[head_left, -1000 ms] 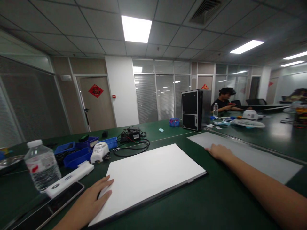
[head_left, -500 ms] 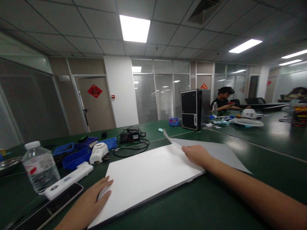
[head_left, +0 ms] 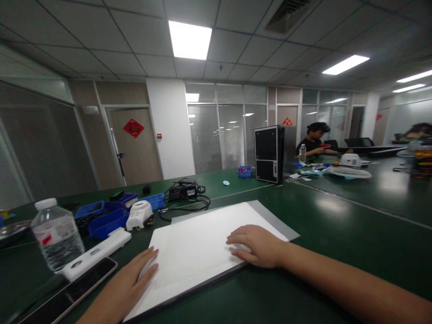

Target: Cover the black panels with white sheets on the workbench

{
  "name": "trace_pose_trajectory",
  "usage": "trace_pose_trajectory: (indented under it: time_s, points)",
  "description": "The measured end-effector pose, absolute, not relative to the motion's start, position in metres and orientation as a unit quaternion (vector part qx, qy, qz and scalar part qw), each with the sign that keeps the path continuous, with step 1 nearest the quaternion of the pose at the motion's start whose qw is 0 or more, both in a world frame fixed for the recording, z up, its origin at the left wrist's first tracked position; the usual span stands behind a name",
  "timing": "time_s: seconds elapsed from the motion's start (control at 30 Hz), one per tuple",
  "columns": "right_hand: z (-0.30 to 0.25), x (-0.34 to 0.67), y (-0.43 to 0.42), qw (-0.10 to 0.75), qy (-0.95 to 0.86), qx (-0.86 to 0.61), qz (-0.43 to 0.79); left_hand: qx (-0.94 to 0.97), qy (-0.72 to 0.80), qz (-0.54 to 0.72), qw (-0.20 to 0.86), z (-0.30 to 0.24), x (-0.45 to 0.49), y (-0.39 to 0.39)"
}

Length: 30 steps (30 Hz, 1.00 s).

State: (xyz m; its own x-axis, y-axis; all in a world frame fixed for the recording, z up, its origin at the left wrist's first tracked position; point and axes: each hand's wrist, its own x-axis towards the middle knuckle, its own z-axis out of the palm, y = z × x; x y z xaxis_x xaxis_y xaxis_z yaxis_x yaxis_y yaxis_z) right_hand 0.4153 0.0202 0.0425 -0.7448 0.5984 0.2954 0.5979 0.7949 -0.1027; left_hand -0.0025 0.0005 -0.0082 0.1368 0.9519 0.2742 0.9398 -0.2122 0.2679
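Observation:
A flat white rectangular panel (head_left: 192,247) with a dark front edge lies on the green table. A thin pale grey sheet (head_left: 285,228) shows beyond its far and right edges. How far this sheet runs across the panel is hard to tell. My left hand (head_left: 135,276) lies at the panel's left edge, fingers stretched out and thumb apart. Over the right part of the white surface is my right hand (head_left: 254,246), fingers spread and palm down, with nothing visible in its grasp. Whether its fingertips press on the surface is unclear.
To the left are a water bottle (head_left: 57,236), a white elongated device (head_left: 97,256), a phone (head_left: 72,290), blue bins (head_left: 110,222) and a white vented device (head_left: 139,215). A black adapter with cables (head_left: 184,191) lies behind. Farther back stand a computer tower (head_left: 266,155) and a seated person (head_left: 312,144).
My right hand has moved left and let go of the sheet it was pinching. The sheet has shifted left and its raised corner is down. My left hand is nearly still.

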Motion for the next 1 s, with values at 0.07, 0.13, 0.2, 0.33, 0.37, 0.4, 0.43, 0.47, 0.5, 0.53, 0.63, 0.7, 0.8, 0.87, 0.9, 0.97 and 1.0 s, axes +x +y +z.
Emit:
trace_pose_trajectory:
  time_s: [0.07, 0.13, 0.2, 0.33, 0.37, 0.4, 0.43, 0.47, 0.5, 0.53, 0.63, 0.7, 0.8, 0.87, 0.9, 0.97, 1.0]
  points:
    - [0.041, 0.424, 0.031, 0.158, -0.909, -0.384, -0.030, 0.754, 0.628, 0.193, 0.016, -0.007, -0.002, 0.000]
    - [0.037, 0.436, 0.045, 0.140, -0.875, -0.459, -0.066, 0.756, 0.626, 0.191, 0.017, -0.007, -0.002, 0.000]
    - [0.033, 0.448, 0.056, 0.123, -0.847, -0.510, -0.081, 0.758, 0.625, 0.188, 0.016, -0.006, -0.002, -0.001]
    - [0.026, 0.461, 0.067, 0.121, -0.832, -0.537, -0.071, 0.757, 0.627, 0.183, 0.013, -0.006, -0.003, -0.003]
    - [0.025, 0.462, 0.067, 0.121, -0.832, -0.537, -0.067, 0.756, 0.628, 0.181, 0.012, -0.005, -0.002, -0.003]
    - [0.025, 0.461, 0.067, 0.122, -0.834, -0.534, -0.064, 0.756, 0.630, 0.180, 0.012, -0.005, -0.002, -0.003]
    - [0.024, 0.459, 0.066, 0.123, -0.837, -0.530, -0.061, 0.754, 0.632, 0.179, 0.013, -0.004, -0.002, -0.003]
    - [0.024, 0.457, 0.065, 0.124, -0.840, -0.526, -0.059, 0.753, 0.633, 0.178, 0.014, -0.004, -0.001, -0.003]
    - [0.023, 0.455, 0.063, 0.125, -0.842, -0.521, -0.057, 0.752, 0.635, 0.178, 0.014, -0.003, -0.001, -0.003]
    - [0.023, 0.453, 0.062, 0.126, -0.845, -0.518, -0.056, 0.751, 0.636, 0.177, 0.015, -0.003, -0.001, -0.003]
    - [0.023, 0.448, 0.060, 0.126, -0.852, -0.505, -0.053, 0.754, 0.634, 0.174, 0.009, -0.003, 0.000, -0.003]
    - [0.023, 0.447, 0.060, 0.126, -0.856, -0.499, -0.051, 0.758, 0.629, 0.171, 0.002, -0.004, -0.001, -0.002]
    - [0.022, 0.446, 0.060, 0.131, -0.857, -0.496, -0.051, 0.760, 0.628, 0.170, -0.001, -0.004, -0.001, -0.002]
    - [0.021, 0.446, 0.060, 0.136, -0.856, -0.496, -0.052, 0.759, 0.629, 0.169, 0.003, -0.004, -0.001, -0.002]
    - [0.020, 0.445, 0.059, 0.138, -0.856, -0.495, -0.051, 0.759, 0.629, 0.169, 0.006, -0.004, -0.001, -0.002]
    - [0.019, 0.443, 0.059, 0.141, -0.856, -0.495, -0.050, 0.758, 0.630, 0.167, 0.010, -0.004, -0.001, -0.002]
    - [0.019, 0.443, 0.059, 0.143, -0.856, -0.494, -0.049, 0.758, 0.631, 0.166, 0.010, -0.004, -0.001, -0.002]
